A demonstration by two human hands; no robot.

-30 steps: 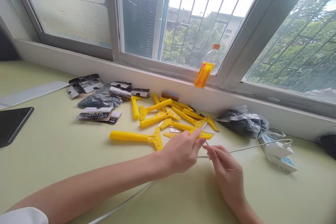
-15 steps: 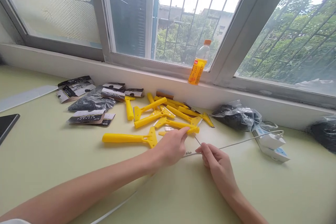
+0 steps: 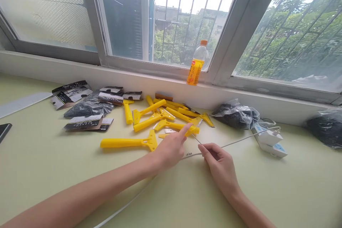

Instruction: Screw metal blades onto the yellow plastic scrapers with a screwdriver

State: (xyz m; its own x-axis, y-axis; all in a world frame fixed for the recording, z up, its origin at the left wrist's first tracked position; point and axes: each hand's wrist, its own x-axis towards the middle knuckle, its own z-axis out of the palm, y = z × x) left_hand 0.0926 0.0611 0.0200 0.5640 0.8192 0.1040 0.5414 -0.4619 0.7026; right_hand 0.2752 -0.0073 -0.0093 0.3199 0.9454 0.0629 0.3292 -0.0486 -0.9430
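Observation:
My right hand point(image 3: 220, 160) pinches a thin metal rod point(image 3: 197, 139) between thumb and fingertips. The rod slants up to the left, its far end near the handle tip of a yellow scraper point(image 3: 177, 125). My left hand point(image 3: 171, 149) has its index finger stretched towards that handle tip. Its other fingers are curled, and what they hold, if anything, is hidden. Just left of this hand lies a larger yellow scraper point(image 3: 123, 143). Small metal bits like screws point(image 3: 189, 154) lie between the hands. A white cable point(image 3: 239, 140) runs across the table beneath both hands.
Several yellow scrapers point(image 3: 153, 119) are heaped at the back centre. Black-and-white cardboard packaging point(image 3: 71, 94) and a plastic bag point(image 3: 89, 107) lie left. To the right are a bag of black items point(image 3: 235, 114) and a power strip point(image 3: 269, 146). A drink bottle point(image 3: 196, 69) stands on the sill.
The whole view has shifted slightly, so things appear a little further left. My left index finger now points out straighter. The right hand keeps its pinch on the rod.

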